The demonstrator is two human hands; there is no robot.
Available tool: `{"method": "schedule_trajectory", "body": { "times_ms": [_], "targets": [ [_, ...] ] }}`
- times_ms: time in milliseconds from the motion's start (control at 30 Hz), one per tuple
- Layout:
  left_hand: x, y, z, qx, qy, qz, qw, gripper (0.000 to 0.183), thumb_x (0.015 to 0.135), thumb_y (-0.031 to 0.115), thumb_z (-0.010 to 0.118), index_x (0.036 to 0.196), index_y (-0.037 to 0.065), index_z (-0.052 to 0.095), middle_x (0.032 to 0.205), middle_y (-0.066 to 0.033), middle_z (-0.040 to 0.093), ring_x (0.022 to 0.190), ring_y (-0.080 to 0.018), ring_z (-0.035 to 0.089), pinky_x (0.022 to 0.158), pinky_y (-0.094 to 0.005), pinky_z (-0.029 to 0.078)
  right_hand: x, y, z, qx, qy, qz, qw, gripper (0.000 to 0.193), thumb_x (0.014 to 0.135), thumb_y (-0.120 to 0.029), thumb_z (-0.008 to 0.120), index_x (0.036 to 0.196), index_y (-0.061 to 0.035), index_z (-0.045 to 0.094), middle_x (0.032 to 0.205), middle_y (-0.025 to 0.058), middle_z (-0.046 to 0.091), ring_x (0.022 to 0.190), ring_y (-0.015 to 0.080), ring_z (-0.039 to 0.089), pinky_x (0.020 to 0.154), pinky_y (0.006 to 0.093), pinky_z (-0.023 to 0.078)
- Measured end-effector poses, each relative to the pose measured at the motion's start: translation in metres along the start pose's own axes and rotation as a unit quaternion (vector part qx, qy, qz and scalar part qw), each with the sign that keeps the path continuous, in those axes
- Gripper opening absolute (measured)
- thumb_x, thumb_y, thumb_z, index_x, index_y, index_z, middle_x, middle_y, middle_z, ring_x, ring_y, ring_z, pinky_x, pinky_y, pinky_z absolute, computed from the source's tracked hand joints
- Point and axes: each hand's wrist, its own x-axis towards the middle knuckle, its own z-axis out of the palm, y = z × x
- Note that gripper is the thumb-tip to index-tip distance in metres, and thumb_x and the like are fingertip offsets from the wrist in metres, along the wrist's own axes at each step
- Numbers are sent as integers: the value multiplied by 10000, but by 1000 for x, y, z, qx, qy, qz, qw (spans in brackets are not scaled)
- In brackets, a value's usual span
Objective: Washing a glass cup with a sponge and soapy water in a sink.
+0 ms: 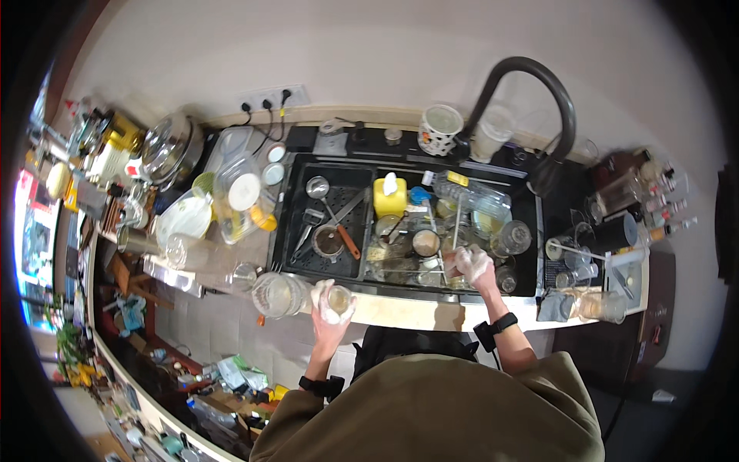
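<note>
My left hand (323, 314), covered in suds, is wrapped round a clear glass (339, 299) at the counter's front edge. A wide ribbed glass bowl (279, 296) stands just left of it. Over the right part of the black sink (323, 163), my right hand (475, 268) is also thick with white foam. Its fingers are bent, and what they hold, if anything, cannot be made out. Glassware and utensils crowd the basin beneath it, among them a foamy round cup (426, 242) and a glass jar (515, 237). A yellow bottle (390, 197) stands behind them.
A dark curved faucet (566, 108) arches over the sink's back right. On the left drain tray lie a ladle (317, 187) and a strainer (329, 240). Plastic containers (231, 181) crowd the left counter. Glasses and a grey cloth (554, 306) sit at the right.
</note>
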Motion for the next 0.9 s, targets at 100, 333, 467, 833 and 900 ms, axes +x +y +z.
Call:
{"method": "schedule_trajectory", "body": {
  "times_ms": [100,333,467,833,900],
  "targets": [
    [3,6,-2,148,-41,41,987,584,750,187,801,1243,16,539,1160,-209,543,1034,-407,551,898,-476,474,-7,3,0,52,6,64,997,416,899,-396,544,893,5,656,926,269,657,928,454,630,798,489,508],
    [0,9,3,211,-83,22,974,496,824,200,731,1269,77,551,1264,-248,487,1194,-428,443,1013,-534,374,-13,27,-3,-12,-4,27,1000,339,887,-323,554,915,2,648,904,271,651,881,444,644,738,472,520],
    [4,19,4,252,-63,8,966,476,832,191,722,1260,66,558,1256,-264,479,1205,-430,438,1033,-544,355,-20,34,-11,65,39,89,993,410,873,-362,570,928,33,662,900,285,661,908,448,645,770,472,519],
    [72,109,134,10,-299,16,954,319,841,258,711,1030,10,644,1029,-184,641,952,-376,637,822,-424,516,-18,45,-28,67,33,147,986,408,871,-343,588,1096,-4,623,991,279,669,966,427,650,827,483,519],
    [86,112,173,82,-393,61,914,371,855,303,671,991,-40,633,999,-223,660,916,-406,645,813,-456,525,-14,50,-21,39,16,128,991,434,868,-331,588,1181,-30,579,1004,274,670,974,429,648,842,488,518]
  ]
}}
